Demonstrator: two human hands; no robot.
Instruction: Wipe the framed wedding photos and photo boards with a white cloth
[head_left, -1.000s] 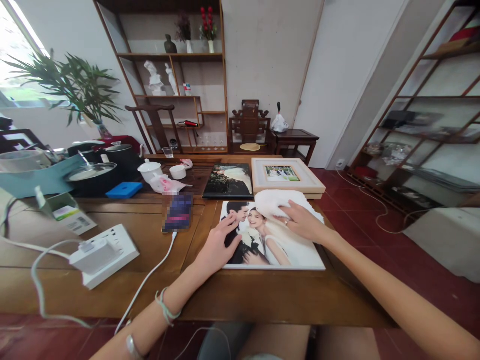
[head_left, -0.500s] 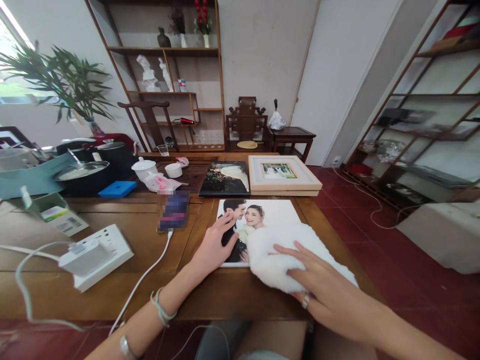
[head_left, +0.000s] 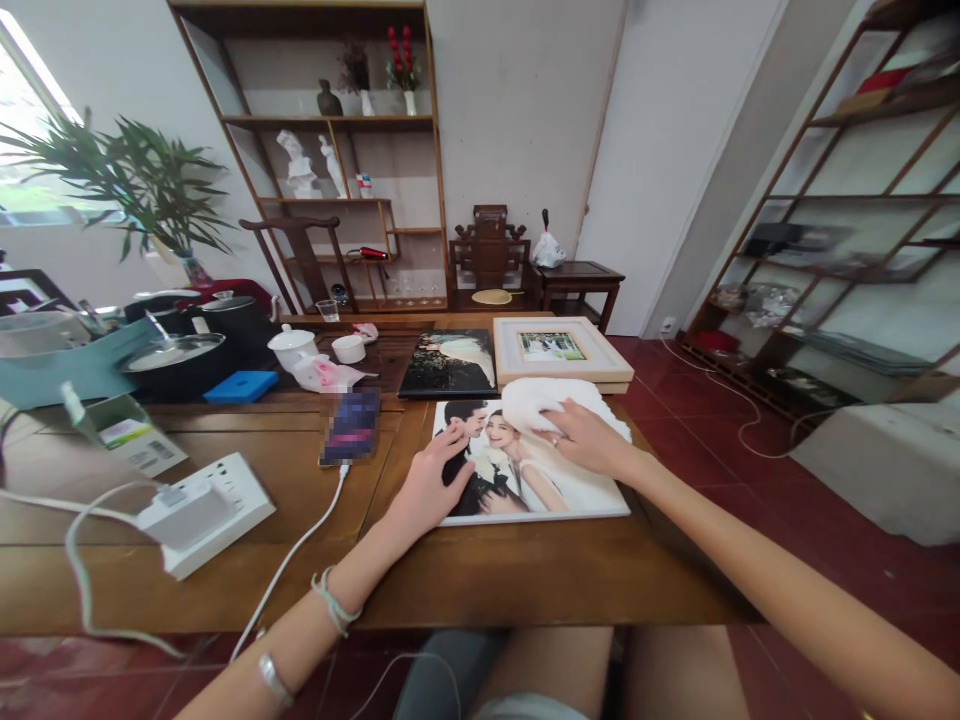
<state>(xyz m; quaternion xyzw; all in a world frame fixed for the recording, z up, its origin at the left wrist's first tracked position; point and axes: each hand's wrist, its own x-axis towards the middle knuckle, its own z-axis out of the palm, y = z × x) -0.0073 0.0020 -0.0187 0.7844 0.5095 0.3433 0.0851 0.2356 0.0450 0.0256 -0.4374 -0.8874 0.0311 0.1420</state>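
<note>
A white-edged photo panel (head_left: 536,487) showing a couple lies flat on the wooden table in front of me. My left hand (head_left: 433,478) rests on its left side, fingers stretched out and holding nothing. At the panel's upper right, my right hand (head_left: 589,438) presses on a fluffy white cloth (head_left: 525,402), fingers bent into its folds. The cloth hides that corner of the panel and reaches past its far edge, close to a pale wooden picture frame (head_left: 615,360). Beside the frame lies a dark photo panel (head_left: 442,375).
To the left are a phone (head_left: 351,428) on a charging cable, a white power strip (head_left: 240,510), an opened small box (head_left: 135,440), a blue box (head_left: 241,386) and a lidded pan (head_left: 172,360). A white lidded bowl (head_left: 292,347) stands farther back. The table's right edge drops to red floor tiles (head_left: 697,440).
My right hand has pushed the cloth away from me, from the panel's lower right to its upper right, uncovering the lower part of the picture. My left hand stays in place.
</note>
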